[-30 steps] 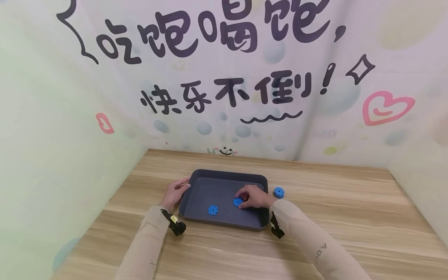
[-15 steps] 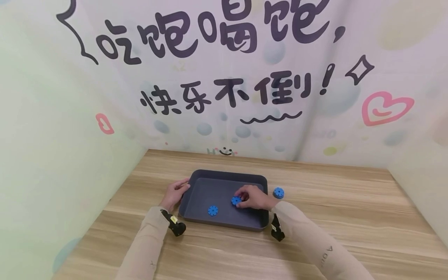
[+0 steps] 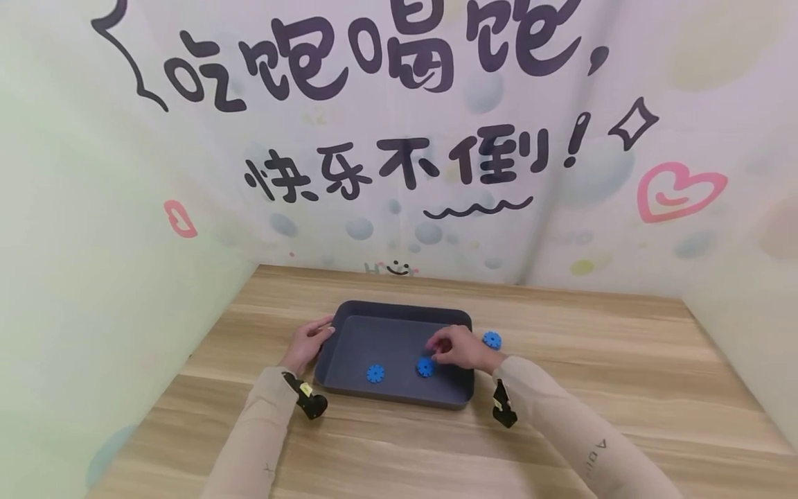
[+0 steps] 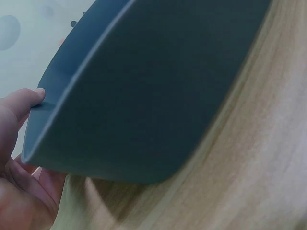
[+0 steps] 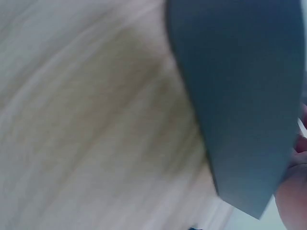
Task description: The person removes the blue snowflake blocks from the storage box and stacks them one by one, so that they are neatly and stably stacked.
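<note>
A dark grey rectangular tray (image 3: 386,350) rests on the wooden table. My left hand (image 3: 307,344) grips its left wall; the left wrist view shows the thumb over the rim and the other fingers outside. Inside the tray, two blue notched discs lie flat: the left disc (image 3: 375,373) and the right disc (image 3: 425,367). Just behind and to the right of that second disc, my right hand (image 3: 460,348) hovers over the tray with loosely bent fingers and nothing visible between them. In the right wrist view, the tray's outer wall (image 5: 244,96) hides most of that hand.
Outside the tray's right wall, more blue notched discs (image 3: 492,339), seemingly stacked, sit on the table (image 3: 598,374). A printed cloth backdrop (image 3: 399,229) rises at the table's far edge, with pale side walls left and right.
My right hand has let go of the right disc, which now lies slightly nearer to me, and has drawn off to the right. The left hand stays on the tray.
</note>
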`<move>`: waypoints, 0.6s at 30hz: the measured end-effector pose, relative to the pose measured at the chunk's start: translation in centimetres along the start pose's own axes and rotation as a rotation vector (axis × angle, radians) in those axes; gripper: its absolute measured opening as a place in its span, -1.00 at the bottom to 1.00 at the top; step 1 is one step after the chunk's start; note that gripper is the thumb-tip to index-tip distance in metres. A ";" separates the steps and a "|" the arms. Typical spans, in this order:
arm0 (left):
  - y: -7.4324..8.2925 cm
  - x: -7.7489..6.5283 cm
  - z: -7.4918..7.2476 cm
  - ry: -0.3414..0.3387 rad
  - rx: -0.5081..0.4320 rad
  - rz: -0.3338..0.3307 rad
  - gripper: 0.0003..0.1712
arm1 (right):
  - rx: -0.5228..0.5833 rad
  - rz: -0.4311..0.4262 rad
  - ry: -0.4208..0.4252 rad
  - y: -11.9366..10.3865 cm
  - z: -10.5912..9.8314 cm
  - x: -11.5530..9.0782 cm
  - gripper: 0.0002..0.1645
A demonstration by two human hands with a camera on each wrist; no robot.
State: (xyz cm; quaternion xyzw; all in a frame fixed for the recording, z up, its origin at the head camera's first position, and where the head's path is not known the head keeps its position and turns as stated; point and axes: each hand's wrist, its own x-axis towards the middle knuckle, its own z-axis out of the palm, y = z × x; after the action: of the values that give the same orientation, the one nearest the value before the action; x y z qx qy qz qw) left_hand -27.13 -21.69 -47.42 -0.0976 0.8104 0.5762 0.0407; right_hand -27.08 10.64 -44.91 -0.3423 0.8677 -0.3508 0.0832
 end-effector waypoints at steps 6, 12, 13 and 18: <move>0.1 0.0 -0.2 0.001 0.004 0.000 -0.55 | -0.063 0.011 -0.126 0.1 0.5 0.6 -0.66; 0.2 -0.1 -0.1 0.012 0.010 -0.003 -0.55 | -0.119 0.000 -0.237 -0.5 0.7 0.6 -0.56; 0.2 -0.1 -0.1 0.014 0.012 -0.005 -0.56 | -0.126 -0.011 -0.245 -0.6 0.7 0.6 -0.55; 0.3 -0.1 -0.1 0.012 0.013 -0.006 -0.56 | -0.133 -0.044 -0.256 -0.8 0.7 0.6 -0.57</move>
State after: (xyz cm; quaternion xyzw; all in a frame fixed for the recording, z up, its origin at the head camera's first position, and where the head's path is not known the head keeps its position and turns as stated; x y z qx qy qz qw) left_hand -27.06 -21.71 -47.11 -0.1033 0.8141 0.5702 0.0384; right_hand -26.82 9.44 -44.86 -0.4078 0.8636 -0.2479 0.1627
